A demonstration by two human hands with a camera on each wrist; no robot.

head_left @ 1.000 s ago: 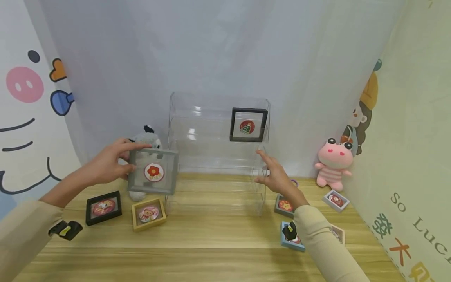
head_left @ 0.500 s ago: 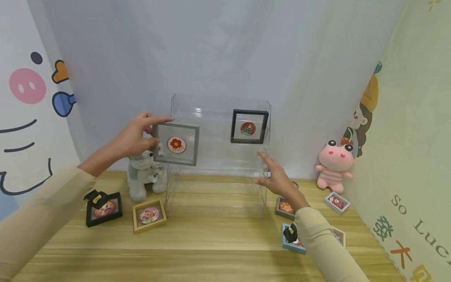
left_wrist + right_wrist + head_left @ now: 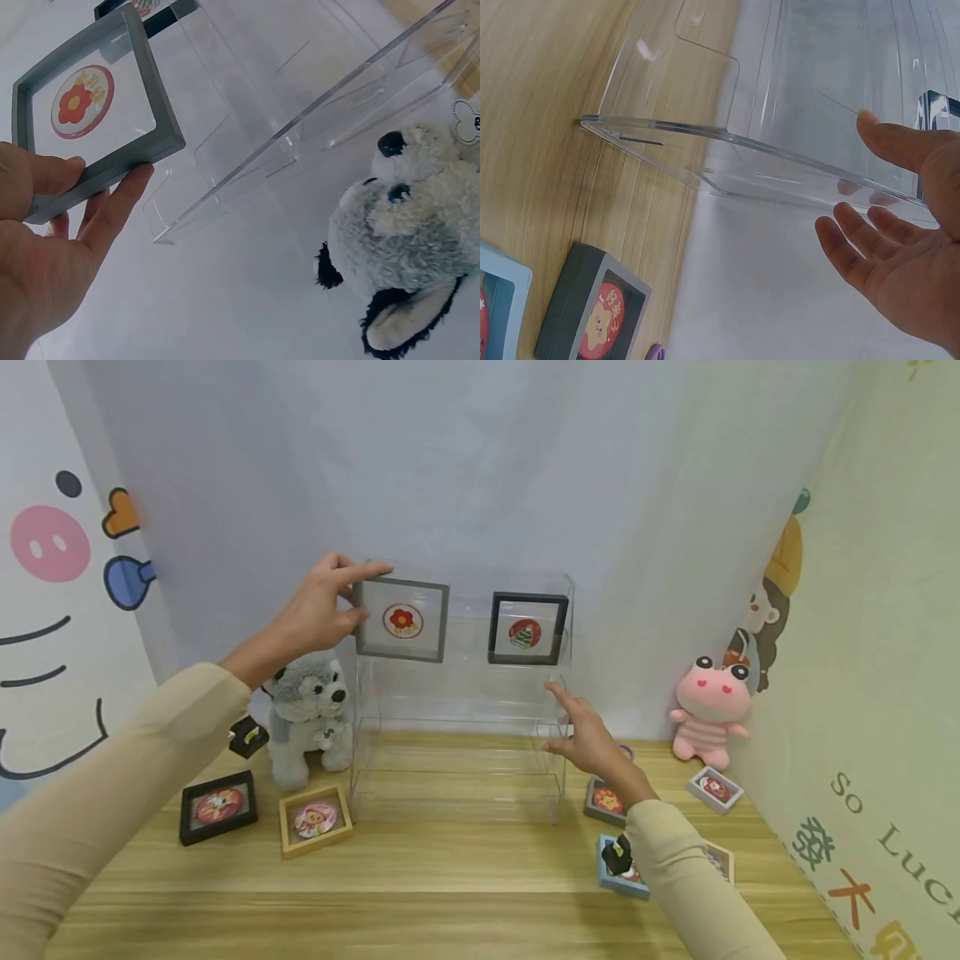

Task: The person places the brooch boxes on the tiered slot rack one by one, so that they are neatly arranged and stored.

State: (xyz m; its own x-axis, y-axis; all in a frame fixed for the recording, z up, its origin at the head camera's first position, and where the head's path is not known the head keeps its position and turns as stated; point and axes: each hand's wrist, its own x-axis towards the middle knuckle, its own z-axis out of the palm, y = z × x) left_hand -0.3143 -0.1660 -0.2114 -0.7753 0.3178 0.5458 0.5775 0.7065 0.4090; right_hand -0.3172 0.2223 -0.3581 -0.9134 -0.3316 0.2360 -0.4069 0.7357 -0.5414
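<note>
My left hand [image 3: 318, 606] pinches the left edge of a grey square display frame [image 3: 444, 627], thumb in front. Inside the frame's clear panes is a round badge [image 3: 402, 620] with a red flower. It overlaps the upper left of a clear tiered acrylic stand [image 3: 457, 722]; in the left wrist view the grey frame [image 3: 154, 94] is tilted beside the stand. A black frame [image 3: 562, 628] with a tree badge stands on the upper right of the stand. My right hand [image 3: 588, 739] is at the stand's right side; its thumb and loosely bent fingers lie either side of the panel edge [image 3: 780, 154].
A grey-and-white plush dog [image 3: 307, 710] sits left of the stand, a pink plush toy [image 3: 712, 710] at the right. On the wooden table lie a black frame [image 3: 183, 818], a yellow frame [image 3: 318, 847], a blue frame [image 3: 624, 887] and several others at the right.
My left hand has carried the grey frame up and to the right, from before the plush dog to the stand's upper left. The plush dog is uncovered. My right hand has stayed in place.
</note>
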